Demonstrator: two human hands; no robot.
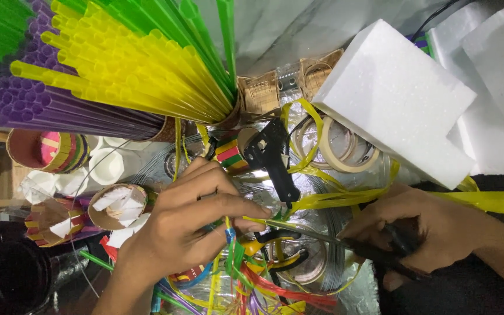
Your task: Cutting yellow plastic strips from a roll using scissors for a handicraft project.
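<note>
**Blades at the strip, cut not yet made**

The left hand [191,219] pinches a thin yellow plastic strip [345,198] between thumb and fingertips, fingers closed tight, right over the middle of the cluttered worktop. The right hand [424,230] is wrapped shut around the dark handles of a long pair of black-handled metal scissors [322,236], and the blade tips meet the strip just beside the left fingertips. How wide the blades stand, I cannot tell; they read as nearly closed.

How far along? Judging from the heap below the hands, plenty is done: a tangle of cut ribbon-like strips in red, green, yellow and blue [252,286] lies there already, glossy and curling. The strip in hand looks whole on its long run to the right, so this cut seems pending.

Now the materials (and what a spread). Above the left hand, a fanned bundle of translucent yellow, green and purple drinking straws [112,64], smooth tubes with open round ends. Right of it, a chunky white foam block [398,99], grainy and sharp-edged. Beneath that, flat rolls of beige tape [339,149]. In the centre, a black glue gun [272,157], matte plastic. Everything rests on crinkled silver foil [357,291], shiny and creased.
</note>
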